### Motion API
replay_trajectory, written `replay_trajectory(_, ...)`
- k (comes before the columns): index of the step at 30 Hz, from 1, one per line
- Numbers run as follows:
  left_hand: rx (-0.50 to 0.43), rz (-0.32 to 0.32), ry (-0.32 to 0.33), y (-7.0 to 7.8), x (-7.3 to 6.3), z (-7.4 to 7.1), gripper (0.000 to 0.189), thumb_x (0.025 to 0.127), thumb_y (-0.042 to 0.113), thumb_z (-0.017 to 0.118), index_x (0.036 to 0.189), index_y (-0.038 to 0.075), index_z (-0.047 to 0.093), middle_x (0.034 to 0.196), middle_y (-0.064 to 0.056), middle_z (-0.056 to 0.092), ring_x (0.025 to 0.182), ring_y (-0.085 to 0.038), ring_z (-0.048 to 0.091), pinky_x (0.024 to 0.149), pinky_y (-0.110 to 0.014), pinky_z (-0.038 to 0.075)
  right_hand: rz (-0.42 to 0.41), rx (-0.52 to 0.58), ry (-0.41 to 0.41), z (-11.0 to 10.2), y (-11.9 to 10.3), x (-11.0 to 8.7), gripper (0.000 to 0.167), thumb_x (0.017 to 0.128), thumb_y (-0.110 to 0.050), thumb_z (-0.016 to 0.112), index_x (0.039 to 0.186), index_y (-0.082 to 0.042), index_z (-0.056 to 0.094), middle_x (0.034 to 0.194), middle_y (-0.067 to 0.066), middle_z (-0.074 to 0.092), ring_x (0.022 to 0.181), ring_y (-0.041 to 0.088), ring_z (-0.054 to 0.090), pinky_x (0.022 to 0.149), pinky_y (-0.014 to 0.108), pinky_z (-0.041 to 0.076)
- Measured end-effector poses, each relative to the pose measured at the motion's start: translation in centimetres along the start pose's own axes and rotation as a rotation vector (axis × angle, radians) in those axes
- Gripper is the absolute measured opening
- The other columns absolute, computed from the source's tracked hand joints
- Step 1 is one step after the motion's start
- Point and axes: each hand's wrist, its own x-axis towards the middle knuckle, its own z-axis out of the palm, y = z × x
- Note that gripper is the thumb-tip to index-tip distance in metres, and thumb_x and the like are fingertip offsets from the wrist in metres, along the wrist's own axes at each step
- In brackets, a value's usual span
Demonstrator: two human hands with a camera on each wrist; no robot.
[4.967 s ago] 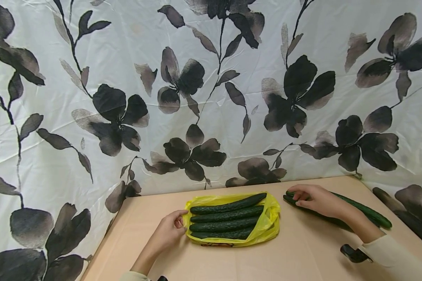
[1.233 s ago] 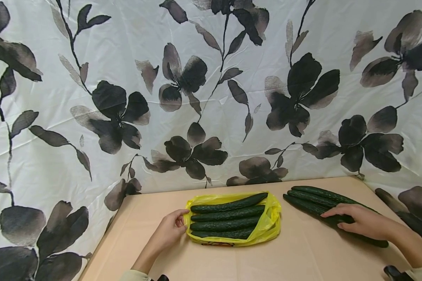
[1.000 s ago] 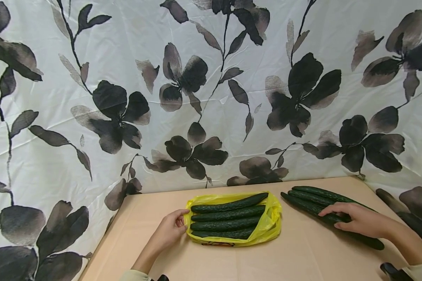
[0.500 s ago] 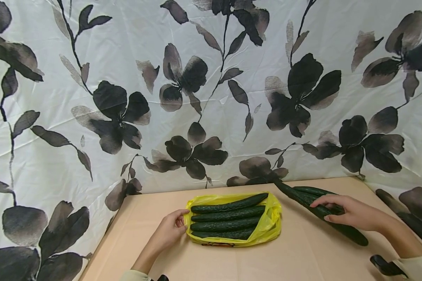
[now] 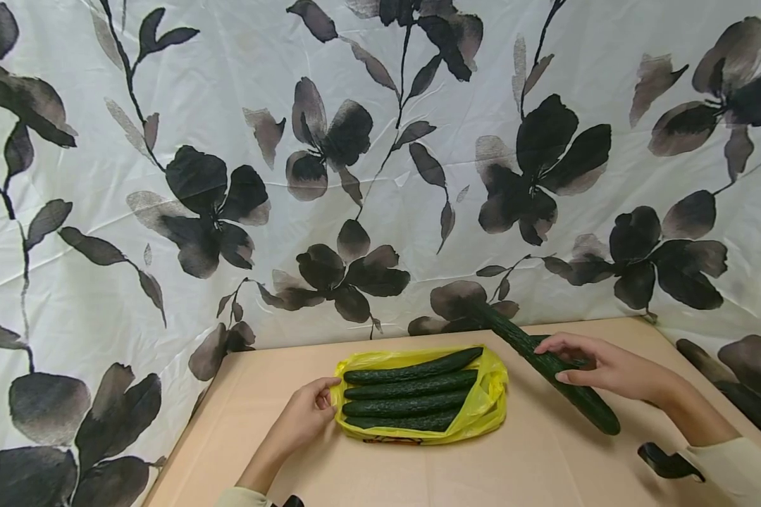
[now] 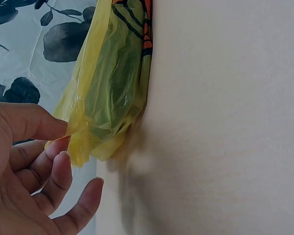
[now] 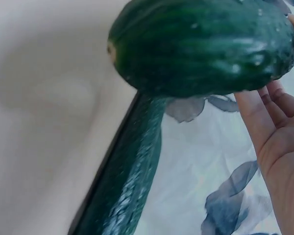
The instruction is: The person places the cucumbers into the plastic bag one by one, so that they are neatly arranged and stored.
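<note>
My left hand (image 5: 306,414) pinches the left rim of a yellow plastic bag (image 5: 490,412) between thumb and fingers; the left wrist view shows the thin film (image 6: 78,122) at the fingertips. Several dark green cucumbers (image 5: 409,389) lie side by side in the bag's mouth. My right hand (image 5: 599,366) grips another cucumber (image 5: 514,336) around its middle, right of the bag. This one is lifted and slanted, its far end overlapping the cloth backdrop. Behind and below it, more cucumber (image 7: 132,166) lies on the table, mostly hidden by the right hand in the head view.
The pale peach table (image 5: 456,472) has its back edge against a white cloth (image 5: 228,84) printed with dark flowers. Black wrist devices (image 5: 669,461) sit at the sleeves' ends.
My right hand first reached over the cucumbers on the right, then took one and raised it, moving it left toward the bag. My left hand has stayed at the bag's rim.
</note>
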Motion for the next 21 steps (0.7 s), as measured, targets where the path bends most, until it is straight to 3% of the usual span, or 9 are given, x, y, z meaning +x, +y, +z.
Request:
replay_trajectory(11,0.004,-0.005,0.001,0.2,-0.1,0.0,0.049,0.082,-0.008,0.068,0.130,-0.006,0.062,0.089,-0.007,0.055,0.078,-0.015,0.050,0.066,-0.023,0.042,0.025,0.029,-0.054,0.4,-2.3,2.9,0.042,0.100,-0.021,0.065,0.140,-0.021,0.053,0.136,0.008,0.056,0.111,0.017,0.061,0.088,0.027,0.052)
replay_trajectory(21,0.015,0.010,-0.001,0.2,0.0,0.0,0.049,0.081,-0.008,0.068,0.130,-0.005,0.062,0.088,-0.006,0.055,0.077,-0.013,0.051,0.067,-0.023,0.042,-0.026,-0.059,-0.077,1.0,-4.1,6.0,0.040,0.099,-0.027,0.067,0.137,-0.030,0.056,0.138,-0.001,0.057,0.116,0.014,0.057,0.095,0.030,0.051)
